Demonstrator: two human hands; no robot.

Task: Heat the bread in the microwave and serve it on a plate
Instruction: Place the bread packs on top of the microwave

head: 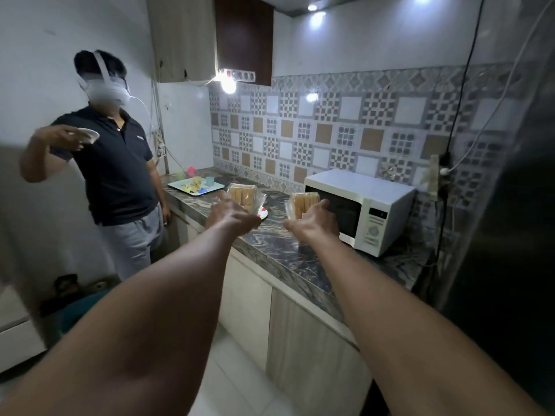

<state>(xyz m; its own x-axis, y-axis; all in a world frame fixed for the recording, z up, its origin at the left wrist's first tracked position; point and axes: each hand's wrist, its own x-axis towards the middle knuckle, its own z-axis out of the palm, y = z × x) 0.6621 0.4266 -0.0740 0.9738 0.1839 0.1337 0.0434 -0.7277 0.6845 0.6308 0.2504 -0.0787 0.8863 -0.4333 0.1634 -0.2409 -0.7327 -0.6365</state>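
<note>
Both my arms reach out over the marble counter (279,253). My left hand (229,214) holds a clear-wrapped pack of sliced bread (241,193), thumb up along its left side. Just right of that hand, a small plate with coloured dots (263,213) lies on the counter, partly hidden. My right hand (315,220) grips a second wrapped bread pack (301,202) in front of the white microwave (384,205). The microwave's door is closed. Motion blur hides the exact finger positions.
A person in a dark shirt (117,175) stands at the left end of the counter, holding up a small white dish (90,135). A white tray with coloured cups (195,186) sits at the back. A dark fridge (510,220) stands on the right.
</note>
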